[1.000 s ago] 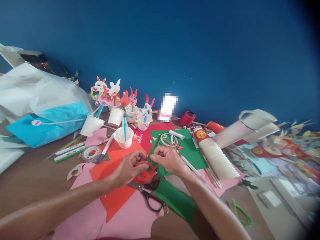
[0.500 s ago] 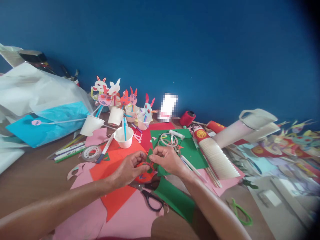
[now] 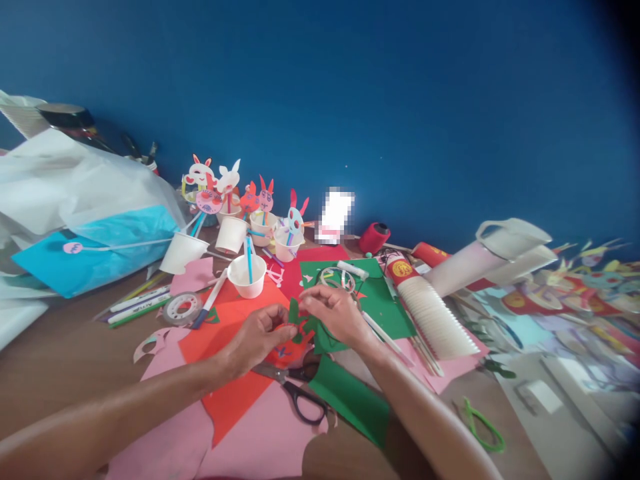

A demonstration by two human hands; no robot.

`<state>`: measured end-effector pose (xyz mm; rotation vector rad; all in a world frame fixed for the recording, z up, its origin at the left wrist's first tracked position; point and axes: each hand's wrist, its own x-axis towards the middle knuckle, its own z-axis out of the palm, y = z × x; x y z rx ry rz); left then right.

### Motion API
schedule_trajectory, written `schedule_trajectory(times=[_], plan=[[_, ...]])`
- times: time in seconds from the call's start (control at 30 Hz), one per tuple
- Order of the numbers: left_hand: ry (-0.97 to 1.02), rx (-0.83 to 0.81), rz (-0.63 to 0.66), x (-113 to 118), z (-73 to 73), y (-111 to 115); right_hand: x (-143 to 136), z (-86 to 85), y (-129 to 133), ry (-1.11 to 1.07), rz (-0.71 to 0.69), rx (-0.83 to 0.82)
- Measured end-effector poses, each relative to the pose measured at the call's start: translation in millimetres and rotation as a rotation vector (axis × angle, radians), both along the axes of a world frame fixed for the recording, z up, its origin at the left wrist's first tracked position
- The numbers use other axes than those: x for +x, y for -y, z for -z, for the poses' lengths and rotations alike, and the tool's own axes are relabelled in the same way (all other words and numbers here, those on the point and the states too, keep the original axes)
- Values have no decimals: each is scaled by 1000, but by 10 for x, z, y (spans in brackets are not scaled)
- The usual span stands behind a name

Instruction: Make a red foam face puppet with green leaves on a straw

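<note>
My left hand [image 3: 260, 337] is closed in a pinch on a small green paper piece [image 3: 293, 312], which stands up between thumb and forefinger. Just right of it, my right hand [image 3: 334, 312] has thumb and fingertips drawn together; whatever they hold is too small to make out. Below both hands lies an orange-red paper face cutout [image 3: 286, 355] with blue drawn marks, partly hidden by the fingers. Black-handled scissors [image 3: 306, 405] rest in front of it, blades toward the cutout. A curled green paper sheet [image 3: 350, 403] lies beneath my right forearm.
Paper cups [image 3: 247, 275] with animal-face sticks stand at the back left. Clear tape [image 3: 183, 309] and markers [image 3: 140, 300] lie left. A stack of cups [image 3: 437, 313], a white jug [image 3: 470, 260] and green-handled scissors [image 3: 481, 427] are to the right.
My right hand's fingertips have lifted slightly off the green piece, which both hands were touching before. The left hand still pinches it, tilted a little left.
</note>
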<state>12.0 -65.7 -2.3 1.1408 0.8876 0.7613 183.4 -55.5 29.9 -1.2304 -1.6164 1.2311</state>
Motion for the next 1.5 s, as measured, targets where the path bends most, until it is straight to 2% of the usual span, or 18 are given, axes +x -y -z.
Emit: schedule_trajectory(times=[0.1, 0.17, 0.27, 0.4, 0.47, 0.57, 0.73, 1.0, 1.13, 1.3, 1.5], plan=[[35, -114, -45, 6, -98, 3, 39, -25, -49, -139, 113, -28], [53, -151, -95, 7, -144, 1, 65, -25, -74, -189, 136, -58], [109, -168, -146, 2, -151, -8, 76, -2, -78, -180, 52, -123], [191, -155, -165, -7, -88, -21, 33, 74, -42, -209, -80, -229], [195, -163, -176, -6, -57, -24, -10, 133, -15, -208, -84, -241], [229, -187, -187, 3, -30, -23, -86, 227, 30, -177, -12, -225], [344, -286, -186, 13, -10, -20, -178, 304, 76, -211, 38, -232], [401, -326, -126, 20, -3, -34, -241, 261, 85, -323, 59, -218], [454, -318, -60, 15, 19, -41, -251, 253, 83, -300, 132, -197], [412, -254, -31, -32, 36, -60, -245, 285, 68, -254, 172, -171], [183, -171, -117, -51, 25, -68, -274, 284, 114, -173, 139, -52]])
